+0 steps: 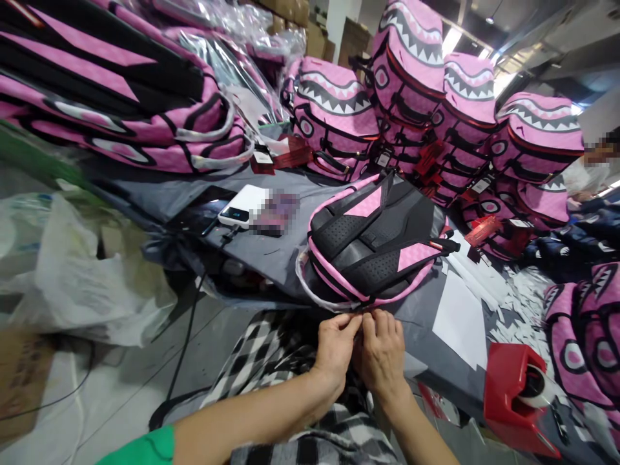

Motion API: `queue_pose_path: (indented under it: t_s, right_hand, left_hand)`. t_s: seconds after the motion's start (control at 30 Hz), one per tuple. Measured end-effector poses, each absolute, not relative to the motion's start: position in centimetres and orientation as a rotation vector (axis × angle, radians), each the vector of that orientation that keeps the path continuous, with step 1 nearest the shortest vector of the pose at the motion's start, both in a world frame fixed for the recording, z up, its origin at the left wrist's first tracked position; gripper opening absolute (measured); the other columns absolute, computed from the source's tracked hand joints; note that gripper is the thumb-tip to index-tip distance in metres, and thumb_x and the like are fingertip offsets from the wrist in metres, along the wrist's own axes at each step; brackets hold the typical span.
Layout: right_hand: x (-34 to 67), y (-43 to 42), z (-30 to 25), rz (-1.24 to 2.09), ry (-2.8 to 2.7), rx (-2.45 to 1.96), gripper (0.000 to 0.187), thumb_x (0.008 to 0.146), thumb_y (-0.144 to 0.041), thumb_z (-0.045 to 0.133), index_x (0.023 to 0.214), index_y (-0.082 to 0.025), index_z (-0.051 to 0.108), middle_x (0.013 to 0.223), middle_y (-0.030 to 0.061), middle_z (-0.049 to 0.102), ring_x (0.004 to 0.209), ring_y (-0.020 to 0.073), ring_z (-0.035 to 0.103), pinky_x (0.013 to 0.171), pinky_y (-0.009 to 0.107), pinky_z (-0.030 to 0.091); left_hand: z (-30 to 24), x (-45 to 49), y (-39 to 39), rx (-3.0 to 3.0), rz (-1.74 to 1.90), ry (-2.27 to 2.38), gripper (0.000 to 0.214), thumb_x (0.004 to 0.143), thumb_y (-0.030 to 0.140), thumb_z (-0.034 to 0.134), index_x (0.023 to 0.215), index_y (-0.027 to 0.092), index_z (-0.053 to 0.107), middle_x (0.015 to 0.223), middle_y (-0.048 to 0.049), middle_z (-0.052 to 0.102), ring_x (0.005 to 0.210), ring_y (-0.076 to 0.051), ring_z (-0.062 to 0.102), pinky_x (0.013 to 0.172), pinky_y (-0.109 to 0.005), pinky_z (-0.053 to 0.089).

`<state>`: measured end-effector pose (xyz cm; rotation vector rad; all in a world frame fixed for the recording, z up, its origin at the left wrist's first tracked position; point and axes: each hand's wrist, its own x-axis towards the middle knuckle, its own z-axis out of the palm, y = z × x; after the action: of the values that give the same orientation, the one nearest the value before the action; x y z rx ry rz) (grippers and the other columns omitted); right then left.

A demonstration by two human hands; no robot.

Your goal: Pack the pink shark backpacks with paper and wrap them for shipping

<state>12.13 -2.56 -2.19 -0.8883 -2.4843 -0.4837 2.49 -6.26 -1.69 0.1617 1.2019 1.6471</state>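
Note:
A pink and black backpack (378,239) lies on the grey-covered table with its padded back and shoulder straps facing up. A loop wrapped in clear plastic (310,284) curves out at its near left side. My left hand (334,349) and my right hand (383,352) meet at the backpack's near end, by the table edge. Both are closed, with thumb and fingertips pinched together and almost touching each other. Whatever sits between the fingertips is too small and hidden to make out.
Pink backpacks with shark-teeth prints (334,116) stand stacked behind, and more backpacks (159,110) lie at the left. A white power bank (243,205) with a cable lies beside a phone (276,213). At right are white paper (460,316), paper scraps (523,310) and a red tape dispenser (508,381).

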Motion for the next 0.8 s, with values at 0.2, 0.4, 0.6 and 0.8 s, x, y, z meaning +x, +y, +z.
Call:
queue_pose_path:
  t_s: [0.2, 0.4, 0.6, 0.8]
  right_hand:
    - [12.0, -2.0, -2.4, -0.438, -2.297, -0.860, 0.014, 0.097, -0.016, 0.050, 0.088, -0.020, 0.060, 0.081, 0.0052, 0.062, 0.078, 0.0202, 0.053, 0.071, 0.033, 0.034]
    - [12.2, -2.0, -1.4, 0.190, -2.180, -1.033, 0.019, 0.098, -0.025, 0.053, 0.081, -0.020, 0.061, 0.075, 0.0002, 0.064, 0.072, 0.0155, 0.056, 0.069, 0.029, 0.037]
    - [12.4, -1.1, -0.9, 0.966, -1.824, -1.228, 0.022, 0.083, -0.036, 0.060, 0.070, -0.019, 0.062, 0.066, -0.0009, 0.062, 0.063, 0.0140, 0.052, 0.063, 0.025, 0.040]
    - [12.5, -0.9, -1.7, 1.201, -1.576, -1.202, 0.018, 0.077, -0.036, 0.064, 0.075, -0.018, 0.063, 0.073, 0.0000, 0.064, 0.071, 0.0145, 0.054, 0.071, 0.027, 0.043]
  left_hand:
    - [-1.7, 1.7, -8.0, 0.235, 1.667, 1.189, 0.029, 0.062, 0.041, 0.079, 0.078, 0.017, 0.077, 0.082, -0.0062, 0.075, 0.083, -0.022, 0.066, 0.080, -0.031, 0.051]
    - [-3.5, 2.6, -6.7, 0.158, 1.658, 0.812, 0.041, 0.064, 0.045, 0.083, 0.092, 0.016, 0.075, 0.103, -0.0088, 0.075, 0.105, -0.026, 0.065, 0.102, -0.040, 0.046]
    - [-5.5, 3.4, -4.9, 0.080, 1.625, 0.689, 0.041, 0.055, 0.040, 0.092, 0.086, 0.019, 0.076, 0.096, -0.0044, 0.077, 0.100, -0.021, 0.067, 0.103, -0.035, 0.045]
    - [-6.0, 2.9, -5.0, 0.135, 1.585, 0.814, 0.048, 0.048, 0.034, 0.096, 0.089, 0.019, 0.075, 0.097, -0.0038, 0.077, 0.096, -0.019, 0.069, 0.097, -0.033, 0.050]
